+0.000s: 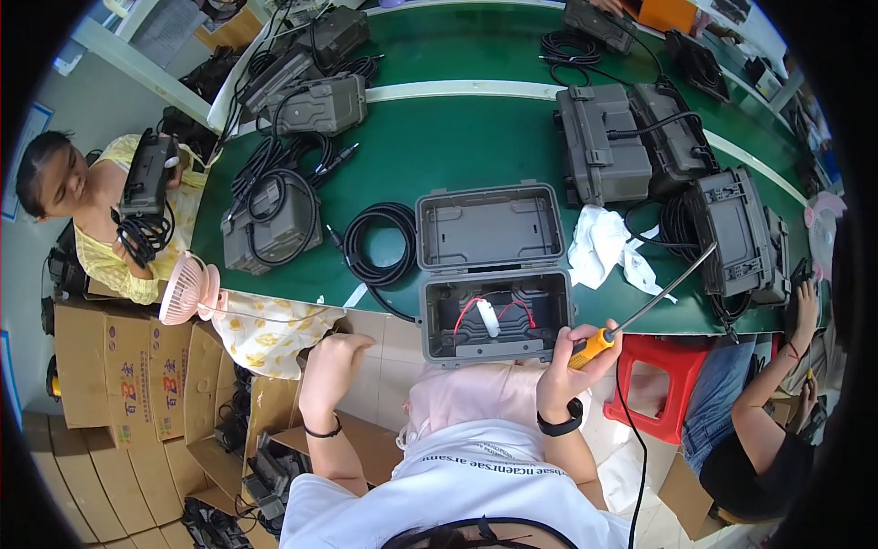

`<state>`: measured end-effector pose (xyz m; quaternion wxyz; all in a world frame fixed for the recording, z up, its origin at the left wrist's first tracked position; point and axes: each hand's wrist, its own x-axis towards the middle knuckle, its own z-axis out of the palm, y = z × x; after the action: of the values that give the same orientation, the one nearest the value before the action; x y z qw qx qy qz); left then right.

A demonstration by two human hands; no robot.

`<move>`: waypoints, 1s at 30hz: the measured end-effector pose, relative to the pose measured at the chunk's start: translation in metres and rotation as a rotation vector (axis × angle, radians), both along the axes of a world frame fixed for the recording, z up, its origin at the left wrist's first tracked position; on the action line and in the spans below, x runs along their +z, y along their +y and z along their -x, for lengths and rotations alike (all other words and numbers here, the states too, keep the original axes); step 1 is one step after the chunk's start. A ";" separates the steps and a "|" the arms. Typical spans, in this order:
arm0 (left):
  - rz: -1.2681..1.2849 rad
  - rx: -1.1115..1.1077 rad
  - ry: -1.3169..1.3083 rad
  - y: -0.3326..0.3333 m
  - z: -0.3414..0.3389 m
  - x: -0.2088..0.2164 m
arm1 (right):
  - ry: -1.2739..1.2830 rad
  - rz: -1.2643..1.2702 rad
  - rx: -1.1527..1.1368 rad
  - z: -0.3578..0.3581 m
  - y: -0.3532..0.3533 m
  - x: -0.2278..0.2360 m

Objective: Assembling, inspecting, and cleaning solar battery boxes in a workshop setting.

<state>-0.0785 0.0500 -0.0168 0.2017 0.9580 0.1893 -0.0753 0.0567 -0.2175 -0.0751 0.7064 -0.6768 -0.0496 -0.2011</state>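
Green table (439, 137), open box (491, 233); right grip (562, 377) wraps screwdriver (593, 349); left grip (331, 371) curled, contents unclear.

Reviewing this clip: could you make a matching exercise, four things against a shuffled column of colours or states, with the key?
Column one
1. Long-shafted tool
2. Stool
3. Nearest case
4. Left hand

Column two
A. Lid open, white piece inside
B. Nothing visible in its grasp
C. Held in the right hand
D. Red

Pairs: 1-C, 2-D, 3-A, 4-B
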 end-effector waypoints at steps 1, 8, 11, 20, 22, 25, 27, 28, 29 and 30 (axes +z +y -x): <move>0.002 -0.002 -0.002 -0.004 -0.004 0.005 | -0.002 0.002 -0.002 0.000 0.001 0.000; -0.040 -0.438 -0.730 -0.057 -0.034 0.017 | -0.009 -0.011 -0.016 0.002 0.001 0.004; -0.153 -0.540 -0.597 -0.079 -0.044 0.006 | 0.010 -0.020 -0.016 0.003 -0.001 0.001; -0.217 -0.457 -0.612 -0.075 -0.054 -0.015 | 0.197 -0.212 0.127 -0.018 -0.016 0.003; -0.181 -0.486 -0.597 -0.072 -0.052 -0.020 | 0.199 -0.311 0.170 -0.037 -0.023 0.011; -0.099 -0.420 -0.645 -0.075 -0.053 -0.012 | 0.174 -0.167 0.228 -0.073 -0.031 0.020; -0.057 -0.371 -0.692 -0.076 -0.054 -0.009 | 0.162 -0.105 0.298 -0.090 -0.024 0.025; -0.058 -0.374 -0.695 -0.076 -0.054 -0.009 | 0.163 -0.124 0.400 -0.097 -0.022 0.023; -0.096 -0.431 -0.659 -0.075 -0.054 -0.009 | 0.148 -0.070 0.450 -0.104 -0.019 0.021; -0.134 -0.486 -0.623 -0.074 -0.054 -0.011 | 0.132 -0.015 0.501 -0.111 -0.015 0.020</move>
<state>-0.0248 -0.0238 -0.0281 0.1629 0.9629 -0.1087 0.1856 0.1676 -0.2322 -0.0546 0.7410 -0.6497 -0.1680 0.0246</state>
